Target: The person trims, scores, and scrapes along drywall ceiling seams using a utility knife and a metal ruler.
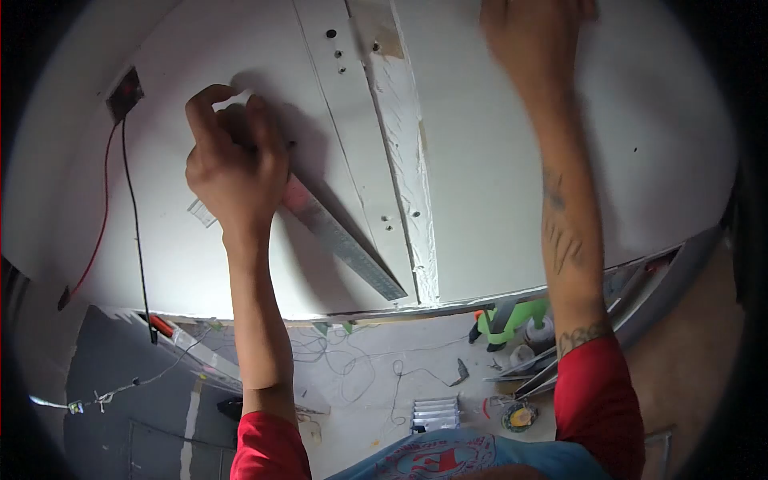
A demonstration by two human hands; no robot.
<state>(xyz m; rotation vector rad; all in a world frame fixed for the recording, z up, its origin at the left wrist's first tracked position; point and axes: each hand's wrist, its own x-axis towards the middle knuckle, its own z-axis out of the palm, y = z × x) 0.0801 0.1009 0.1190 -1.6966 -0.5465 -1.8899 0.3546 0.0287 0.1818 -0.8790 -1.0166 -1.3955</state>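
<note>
My left hand [238, 160], fingers curled, is closed on a metal square at the upper left. The long ruled blade of the metal square [340, 238] slants down to the right across the white panel [496, 200], and a short piece of it shows left of my wrist. What lies inside the palm is hidden. At the top edge, right of the seam, my right hand [538, 36] is over the panel. Its fingers are blurred and partly cut off, so what they hold, if anything, cannot be made out.
A whitish seam [406, 152] with screw holes beside it runs down the panel. Red and black wires hang from a dark wall box [126, 96] at left. Below the panel edge are loose cables, a green object [512, 320], a louvered metal piece [436, 414] and a round container [520, 417].
</note>
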